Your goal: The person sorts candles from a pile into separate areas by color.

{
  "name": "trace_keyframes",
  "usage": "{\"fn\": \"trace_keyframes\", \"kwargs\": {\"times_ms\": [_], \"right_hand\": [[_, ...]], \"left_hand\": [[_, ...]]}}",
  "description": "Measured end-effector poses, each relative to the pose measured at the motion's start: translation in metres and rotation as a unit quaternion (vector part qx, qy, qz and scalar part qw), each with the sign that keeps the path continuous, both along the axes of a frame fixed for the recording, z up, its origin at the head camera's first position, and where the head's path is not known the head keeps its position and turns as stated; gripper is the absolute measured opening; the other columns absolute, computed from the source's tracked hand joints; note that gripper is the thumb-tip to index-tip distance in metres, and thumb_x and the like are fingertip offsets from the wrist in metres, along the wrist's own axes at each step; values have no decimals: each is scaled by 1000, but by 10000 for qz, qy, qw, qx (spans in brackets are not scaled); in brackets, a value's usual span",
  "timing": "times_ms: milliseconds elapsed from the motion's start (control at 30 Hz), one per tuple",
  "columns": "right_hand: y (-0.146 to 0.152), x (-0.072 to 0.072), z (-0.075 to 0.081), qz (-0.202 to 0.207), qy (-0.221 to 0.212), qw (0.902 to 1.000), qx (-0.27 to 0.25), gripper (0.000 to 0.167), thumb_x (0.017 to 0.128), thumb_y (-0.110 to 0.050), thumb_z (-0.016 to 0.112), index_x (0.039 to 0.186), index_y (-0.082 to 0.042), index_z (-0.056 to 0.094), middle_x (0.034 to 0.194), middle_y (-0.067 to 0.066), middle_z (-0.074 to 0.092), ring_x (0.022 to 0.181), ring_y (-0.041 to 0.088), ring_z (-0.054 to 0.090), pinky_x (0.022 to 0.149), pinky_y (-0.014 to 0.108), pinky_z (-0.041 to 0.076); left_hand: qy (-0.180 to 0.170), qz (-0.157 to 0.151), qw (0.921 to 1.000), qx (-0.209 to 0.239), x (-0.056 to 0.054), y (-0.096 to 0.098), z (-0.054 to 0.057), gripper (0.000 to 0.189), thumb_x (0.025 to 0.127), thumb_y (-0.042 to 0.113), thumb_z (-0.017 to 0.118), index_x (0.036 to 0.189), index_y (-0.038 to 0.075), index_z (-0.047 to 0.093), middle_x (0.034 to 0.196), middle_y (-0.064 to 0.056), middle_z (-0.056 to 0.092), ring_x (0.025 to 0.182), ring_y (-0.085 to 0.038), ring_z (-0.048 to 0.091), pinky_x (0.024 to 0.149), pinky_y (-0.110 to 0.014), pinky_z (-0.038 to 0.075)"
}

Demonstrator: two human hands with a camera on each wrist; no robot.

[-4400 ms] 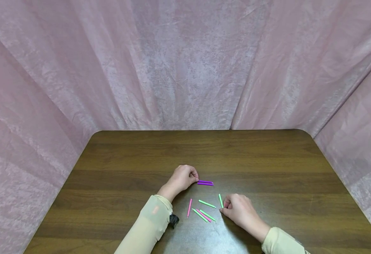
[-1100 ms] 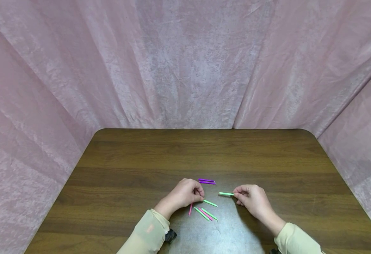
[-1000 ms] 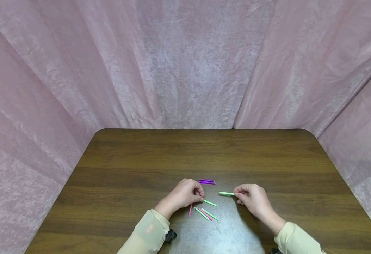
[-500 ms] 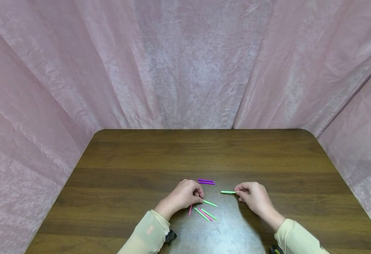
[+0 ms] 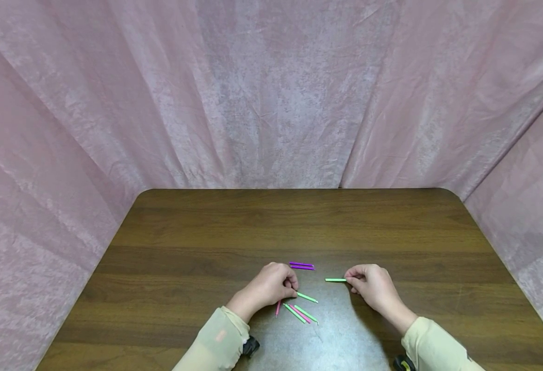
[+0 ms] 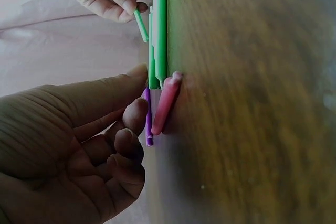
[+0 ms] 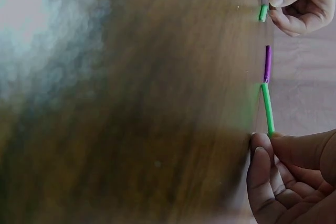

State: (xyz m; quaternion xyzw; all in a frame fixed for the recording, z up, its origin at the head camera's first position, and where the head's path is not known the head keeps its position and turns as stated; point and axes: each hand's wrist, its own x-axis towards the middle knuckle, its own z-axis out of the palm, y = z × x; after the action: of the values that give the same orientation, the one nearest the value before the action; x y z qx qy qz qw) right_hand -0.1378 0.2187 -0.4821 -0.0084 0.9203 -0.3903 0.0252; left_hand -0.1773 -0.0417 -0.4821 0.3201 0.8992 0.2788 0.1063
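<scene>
My right hand (image 5: 373, 286) pinches one end of a thin green candle (image 5: 335, 280), which points left, raised off the table in the right wrist view. My left hand (image 5: 271, 283) has thumb and forefinger at the near-left end of another green candle (image 5: 308, 297); the fingertips hide that end. Two purple candles (image 5: 301, 266) lie side by side just beyond the left hand. Below it, a pink candle (image 5: 278, 308) lies partly hidden by the hand. A second pink candle (image 5: 300, 314) rests between two green candles, a left one (image 5: 294, 313) and a right one (image 5: 306, 314).
Everything lies on a brown wooden table (image 5: 206, 221) with rounded far corners. A pink velvet curtain (image 5: 271, 103) hangs behind and at both sides. Dark wrist devices show at the left cuff (image 5: 250, 346) and the right cuff (image 5: 403, 363).
Since the first frame, my left hand has come from the purple candles to the near green candle. My right hand has picked up its green candle, turned it sideways and drawn slightly right.
</scene>
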Motion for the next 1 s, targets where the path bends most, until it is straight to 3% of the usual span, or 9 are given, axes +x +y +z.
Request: {"fn": "trace_keyframes", "kwargs": {"times_ms": [1000], "right_hand": [[0,-4,-1,146,89,9991,390,13,84,-1,70,77,-12,69,63,-5,61,57,7,54,56,24,42]], "left_hand": [[134,-68,9995,-263,-2,1,-3,19,73,13,84,68,18,66,62,15,52,62,2,47,62,-18,40]]}}
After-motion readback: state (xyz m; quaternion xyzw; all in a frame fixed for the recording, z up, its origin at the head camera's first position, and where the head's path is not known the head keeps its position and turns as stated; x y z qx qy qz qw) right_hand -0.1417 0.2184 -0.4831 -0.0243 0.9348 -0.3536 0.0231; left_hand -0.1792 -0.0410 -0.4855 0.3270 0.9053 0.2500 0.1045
